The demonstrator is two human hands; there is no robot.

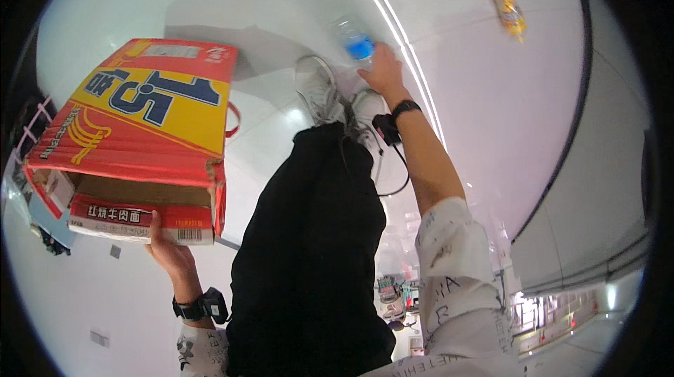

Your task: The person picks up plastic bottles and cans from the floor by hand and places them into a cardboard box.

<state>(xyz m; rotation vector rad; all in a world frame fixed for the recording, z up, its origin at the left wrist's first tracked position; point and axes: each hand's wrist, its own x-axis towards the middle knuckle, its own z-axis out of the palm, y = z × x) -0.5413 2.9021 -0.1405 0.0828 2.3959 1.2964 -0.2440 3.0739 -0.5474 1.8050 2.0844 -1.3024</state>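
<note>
My left hand (170,254) grips the lower flap of a red and yellow cardboard box (151,96), its thumb over the flap's face. The box is tilted, with its opening toward me and a bare brown inside partly showing. My right hand (384,69) reaches down to the floor beyond my shoes, its fingers at a clear plastic bottle (359,45) with a blue label. The bottle lies on its side, and the fingers are curled against its near end. Part of the grip is hidden behind the back of the hand.
An orange and yellow packet (504,5) lies on the glossy pale floor (491,131) at the far right. My shoes (321,89) stand close to the bottle. A dark cable (406,177) hangs from my right wrist. A dark-edged grey panel (597,152) curves along the right.
</note>
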